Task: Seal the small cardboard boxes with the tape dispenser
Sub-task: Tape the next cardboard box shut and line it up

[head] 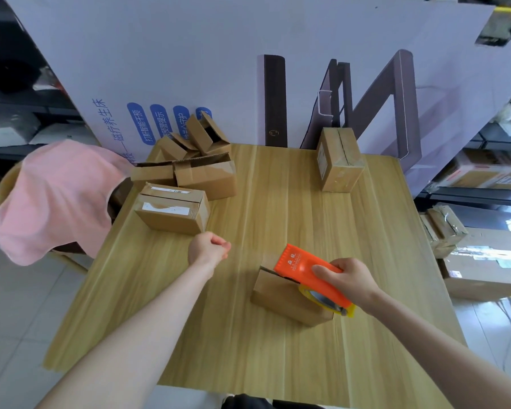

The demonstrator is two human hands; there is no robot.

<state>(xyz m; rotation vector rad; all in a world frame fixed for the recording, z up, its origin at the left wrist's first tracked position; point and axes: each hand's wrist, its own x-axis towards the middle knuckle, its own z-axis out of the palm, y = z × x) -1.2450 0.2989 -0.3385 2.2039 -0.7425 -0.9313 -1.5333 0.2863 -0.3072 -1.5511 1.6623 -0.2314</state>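
Dispenser on the near box, more boxes waiting.

The right hand (350, 280) is wrapped around the orange dispenser (310, 274), which rests on top of the near box (283, 299); whether tape is laid there I cannot tell. The left hand (208, 248) is loosely curled above the table (248, 335), holding nothing. Beyond it a closed box (173, 211) lies by open boxes (201, 160) at the far left, likely still unsealed. One box (338, 160) at the far right looks taped.
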